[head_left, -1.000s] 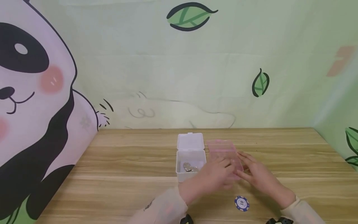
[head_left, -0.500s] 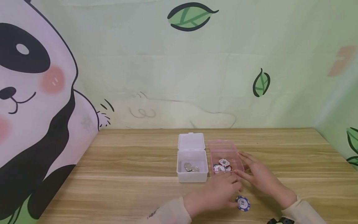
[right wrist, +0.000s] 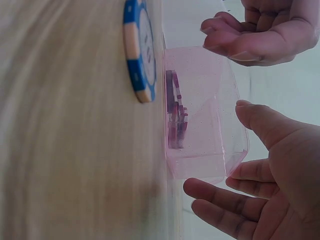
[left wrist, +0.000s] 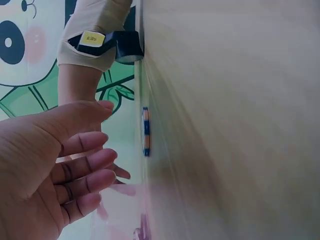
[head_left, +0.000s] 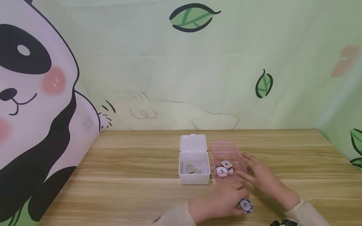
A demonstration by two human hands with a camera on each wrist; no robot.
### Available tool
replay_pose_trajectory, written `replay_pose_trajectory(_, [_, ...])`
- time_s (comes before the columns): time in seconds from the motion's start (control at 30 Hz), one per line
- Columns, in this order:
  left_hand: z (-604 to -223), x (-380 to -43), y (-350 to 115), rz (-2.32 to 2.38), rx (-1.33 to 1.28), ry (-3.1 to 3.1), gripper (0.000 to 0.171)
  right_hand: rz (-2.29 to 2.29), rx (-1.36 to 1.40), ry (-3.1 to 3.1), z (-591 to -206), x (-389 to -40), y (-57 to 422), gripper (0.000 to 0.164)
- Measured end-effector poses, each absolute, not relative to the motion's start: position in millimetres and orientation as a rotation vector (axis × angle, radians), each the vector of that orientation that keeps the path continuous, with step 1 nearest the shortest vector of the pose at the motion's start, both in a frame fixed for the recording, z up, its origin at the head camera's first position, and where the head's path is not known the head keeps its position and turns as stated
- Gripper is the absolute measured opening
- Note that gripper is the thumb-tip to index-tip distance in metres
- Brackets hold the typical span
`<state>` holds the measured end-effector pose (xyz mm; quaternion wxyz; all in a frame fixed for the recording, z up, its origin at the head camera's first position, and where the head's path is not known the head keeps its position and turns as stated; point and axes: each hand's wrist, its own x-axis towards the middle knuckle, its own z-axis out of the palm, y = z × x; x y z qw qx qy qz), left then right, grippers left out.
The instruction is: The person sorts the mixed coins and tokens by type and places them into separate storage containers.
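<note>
A blue-and-white poker chip (head_left: pixel 245 205) marked 10 lies on the table; the left wrist view shows the chip (left wrist: pixel 146 132) from its edge. My left hand (head_left: pixel 222 196) is right beside it, with fingers bent loosely and nothing between thumb and fingertips in the left wrist view. Several more poker chips (head_left: pixel 222 170) lie in the translucent pink box (head_left: pixel 239 161), its lid tipped back. At that box's right side is my right hand (head_left: pixel 264 179). Its thumb touches the near rim, and its fairly straight fingers rest along the side wall.
Just left of the pink box stands a white box (head_left: pixel 194 179), lid thrown back, with several silver coins (head_left: pixel 190 168) inside. The wooden table (head_left: pixel 130 188) runs back to a cloth backdrop (head_left: pixel 127 62) printed with a panda and leaves.
My left hand has come out of the pink box and moved toward me, down beside the blue chip. The chips in the box now show. My right hand stays at the box's side.
</note>
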<state>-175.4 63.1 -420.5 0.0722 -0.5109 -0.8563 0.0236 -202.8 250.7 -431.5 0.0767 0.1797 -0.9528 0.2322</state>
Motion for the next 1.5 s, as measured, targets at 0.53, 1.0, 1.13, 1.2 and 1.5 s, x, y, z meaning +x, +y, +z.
replay_pose_trajectory(0.53, [-438, -178, 71, -0.043, -1.425, -2.663, 0.031, 0.684, 0.55, -2.829, -431, -202, 250, 0.065])
replay_pose_trajectory(1.0, [-447, -184, 76, -0.07, -1.419, -2.704, 0.03, 0.703, 0.538, -2.845, -433, -203, 251, 0.065])
replay_pose_trajectory(1.13, [-451, -185, 77, -0.064, -1.425, -2.681, 0.03, 0.696, 0.538, -2.841, -433, -203, 251, 0.065])
replay_pose_trajectory(1.2, [-451, -185, 77, -0.062, -1.424, -2.672, 0.031, 0.699, 0.536, -2.841, -432, -202, 250, 0.065])
replay_pose_trajectory(1.5, [-447, -183, 77, -0.054, -1.451, -2.648, 0.031, 0.706, 0.546, -2.833, -432, -203, 250, 0.064])
